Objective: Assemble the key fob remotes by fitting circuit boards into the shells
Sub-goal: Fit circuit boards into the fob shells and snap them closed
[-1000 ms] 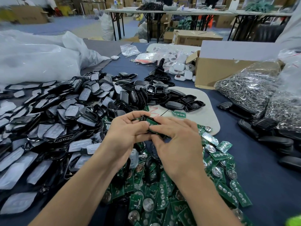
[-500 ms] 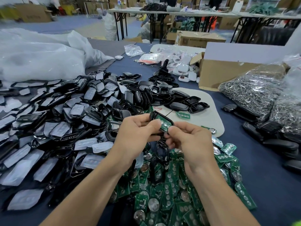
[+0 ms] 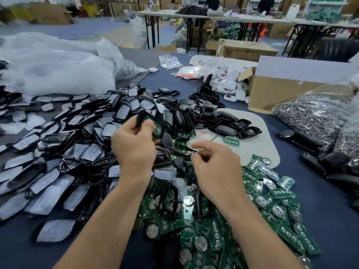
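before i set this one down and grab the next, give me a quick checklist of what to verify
1. Unit in grip: ok. The left hand grips a black shell raised above the pile.
2. Board in the shell: ok. A green board shows inside it.
3. Board fully seated: cannot tell. The shell is blurred.
4. Right hand free: cannot tell. Its fingers curl low over the pile and may pinch something small.
5. More boards in reach: ok. Loose green circuit boards lie heaped under and beside the right hand.
6. Empty shells in reach: ok. Open black shells lie on the white mat.
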The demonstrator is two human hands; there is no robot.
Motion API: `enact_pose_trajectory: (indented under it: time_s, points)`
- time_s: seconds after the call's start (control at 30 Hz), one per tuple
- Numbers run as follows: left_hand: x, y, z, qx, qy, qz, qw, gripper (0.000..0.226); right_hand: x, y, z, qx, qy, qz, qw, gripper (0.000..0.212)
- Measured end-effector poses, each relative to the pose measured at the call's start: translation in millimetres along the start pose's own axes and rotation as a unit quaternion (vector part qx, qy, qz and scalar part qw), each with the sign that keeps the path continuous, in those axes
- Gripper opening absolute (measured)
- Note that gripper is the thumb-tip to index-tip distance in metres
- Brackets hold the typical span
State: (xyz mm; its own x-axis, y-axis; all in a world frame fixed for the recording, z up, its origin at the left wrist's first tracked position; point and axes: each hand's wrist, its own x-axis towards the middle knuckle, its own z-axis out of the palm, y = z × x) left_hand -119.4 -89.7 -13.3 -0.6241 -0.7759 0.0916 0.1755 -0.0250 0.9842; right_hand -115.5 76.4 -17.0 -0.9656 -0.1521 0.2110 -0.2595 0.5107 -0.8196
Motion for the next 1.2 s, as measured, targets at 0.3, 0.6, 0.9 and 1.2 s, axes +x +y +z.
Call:
enact_pose_trajectory:
  time_s: [0.3,0.6,0.9,1.2]
  points:
    - [35.2,20.2,-32.2,-0.186,0.184,-0.014,0.965,0.036,61.3,-58.0,73.2,-0.15,-0.159,-0.113,0.969,0.032]
    - [47.2,16.5,-45.5,-0.171,0.23,-0.028,0.958,0.02,89.6,-86.6,132.0,-0.24,-0.248,-0.159,0.925,0.02]
    - [51.9,19.6,-53.9,-0.215,0.247,-0.063,0.943,0.026,83.1,-75.9,125.3,-0.26,-0.134,-0.139,0.946,0.026]
    - [51.3,20.8,-52.6,-0.213,0.24,-0.075,0.944,0.026,67.1,-79.3,125.8,-0.329,-0.162,-0.234,0.9,0.016]
